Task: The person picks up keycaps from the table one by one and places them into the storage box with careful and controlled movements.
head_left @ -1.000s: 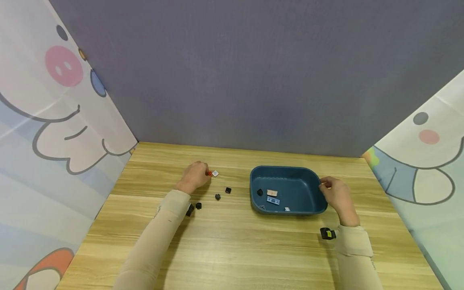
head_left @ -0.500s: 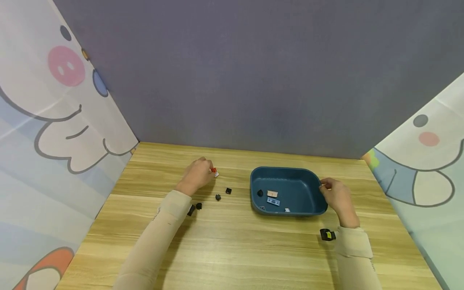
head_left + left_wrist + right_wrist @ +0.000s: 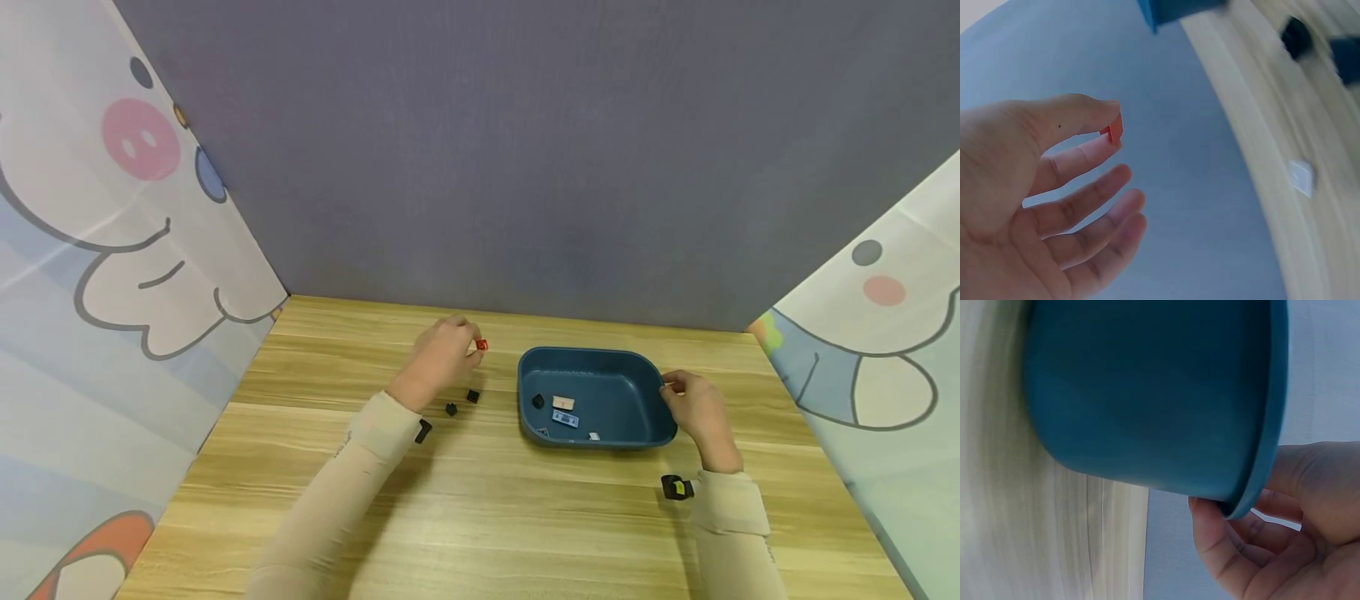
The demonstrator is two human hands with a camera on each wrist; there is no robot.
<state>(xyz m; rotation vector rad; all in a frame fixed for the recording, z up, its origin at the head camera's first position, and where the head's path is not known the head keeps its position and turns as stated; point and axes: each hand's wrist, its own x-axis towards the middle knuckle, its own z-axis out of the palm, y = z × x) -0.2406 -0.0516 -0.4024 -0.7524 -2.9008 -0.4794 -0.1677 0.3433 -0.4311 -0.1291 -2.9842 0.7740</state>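
Observation:
In the head view my left hand [image 3: 441, 357] is raised over the table, left of a blue plastic tub [image 3: 618, 400]. Thumb and forefinger pinch a small red keycap [image 3: 482, 344]. The left wrist view shows the hollow side of that red keycap [image 3: 1116, 129], with the other fingers loosely bent. A white keycap [image 3: 1302, 177] lies on the wood below, hidden behind the hand in the head view. My right hand [image 3: 697, 408] grips the tub's right rim. Its fingers curl under the lip of the tub [image 3: 1147, 394] in the right wrist view.
Inside the tub lie a black keycap [image 3: 537, 401], a pale pink keycap [image 3: 562, 402], a blue keycap [image 3: 566, 418] and a white piece [image 3: 594, 436]. Small black pieces [image 3: 473, 396] are on the table near my left hand. A grey wall [image 3: 525, 167] borders the back edge.
My left hand has picked up the red keycap and moved it right, towards the tub. The right hand stays on the tub's rim, and the tub has not moved.

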